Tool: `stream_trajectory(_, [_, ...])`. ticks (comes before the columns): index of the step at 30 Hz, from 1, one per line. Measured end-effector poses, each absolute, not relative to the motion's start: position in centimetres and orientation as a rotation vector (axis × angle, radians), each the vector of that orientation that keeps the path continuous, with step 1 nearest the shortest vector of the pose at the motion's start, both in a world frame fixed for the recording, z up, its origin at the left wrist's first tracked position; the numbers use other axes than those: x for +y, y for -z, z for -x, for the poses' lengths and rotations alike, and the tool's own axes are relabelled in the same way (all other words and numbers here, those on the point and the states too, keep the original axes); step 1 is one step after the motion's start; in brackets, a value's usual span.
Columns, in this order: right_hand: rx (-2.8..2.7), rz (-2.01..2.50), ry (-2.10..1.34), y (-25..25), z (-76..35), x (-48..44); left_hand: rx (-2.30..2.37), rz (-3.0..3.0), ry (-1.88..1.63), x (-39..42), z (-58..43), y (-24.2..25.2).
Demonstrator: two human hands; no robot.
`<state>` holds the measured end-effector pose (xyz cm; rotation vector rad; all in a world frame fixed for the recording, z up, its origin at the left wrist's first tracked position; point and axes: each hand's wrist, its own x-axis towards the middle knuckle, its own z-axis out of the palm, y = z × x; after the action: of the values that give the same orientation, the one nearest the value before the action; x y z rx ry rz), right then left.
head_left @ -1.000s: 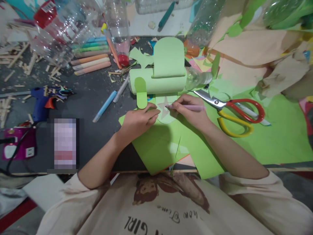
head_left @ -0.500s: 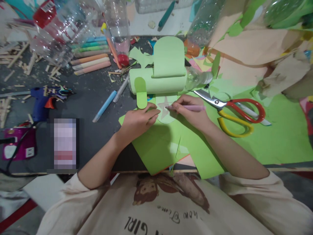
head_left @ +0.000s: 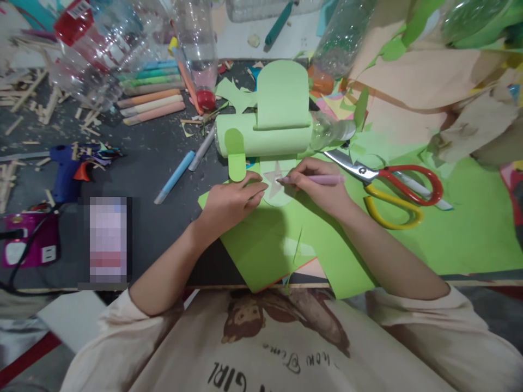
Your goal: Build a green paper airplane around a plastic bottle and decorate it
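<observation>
My right hand (head_left: pixel 321 182) grips a pink marker (head_left: pixel 330 179), its tip on a pinkish star (head_left: pixel 274 185). The star is drawn on a rounded light green paper flap (head_left: pixel 281 198). That flap sticks out from a plastic bottle wrapped in light green paper (head_left: pixel 278 141), which lies on its side. A matching flap (head_left: pixel 283 90) extends from the far side. My left hand (head_left: pixel 235 204) lies with fingers stretched out, fingertips at the near flap's left edge. Just above it is a small brighter green rounded strip (head_left: pixel 237 163) on the bottle.
Scissors (head_left: pixel 368 173) with red and yellow handles lie right of my right hand on green paper (head_left: pixel 461 234). Left are a blue marker (head_left: pixel 175 177), a blue glue gun (head_left: pixel 67 169) and a blurred-out phone (head_left: pixel 108 239). Clear bottles (head_left: pixel 194 43) and paper scraps lie at the back.
The pink marker has shifted very slightly in my right hand's strokes over the star. My left hand and the wrapped bottle stay in place.
</observation>
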<state>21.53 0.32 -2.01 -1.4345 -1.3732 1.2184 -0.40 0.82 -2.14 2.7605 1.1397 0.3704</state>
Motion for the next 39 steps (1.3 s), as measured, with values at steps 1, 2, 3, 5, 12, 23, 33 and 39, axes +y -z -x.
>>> stream_trajectory(1, [-1.361, 1.433, -1.209, 1.99, -21.52, 0.33, 1.144, -2.752, -0.37, 0.8, 0.41, 2.14])
stream_trajectory(2, [-1.356, 1.436, -1.211, 1.97, -21.5, 0.36, 1.146, -2.744, -0.367, 0.79, 0.41, 2.14])
stream_trajectory(3, [-1.354, 1.442, -1.224, 1.93, -21.48, 0.38, 1.149, -2.74, -0.362, 0.78, 0.42, 2.14])
stream_trajectory(5, [-1.348, 1.451, -1.264, 1.85, -21.45, 0.41, 1.146, -2.742, -0.355, 0.79, 0.43, 2.12])
stream_trajectory(12, [-1.34, 1.45, -1.25, 1.85, -21.48, 0.38, 1.133, -2.766, -0.403, 0.82, 0.43, 2.12])
stream_trajectory(23, [-1.327, 1.44, -1.235, 1.68, -21.39, 0.49, 1.138, -2.772, -0.391, 0.83, 0.36, 2.12])
stream_trajectory(33, [-1.346, 1.467, -1.217, 1.65, -21.36, 0.5, 1.134, -2.775, -0.4, 0.8, 0.39, 2.02])
stream_trajectory(39, [-1.356, 1.455, -1.219, 1.65, -21.38, 0.54, 1.147, -2.756, -0.34, 0.88, 0.35, 2.1])
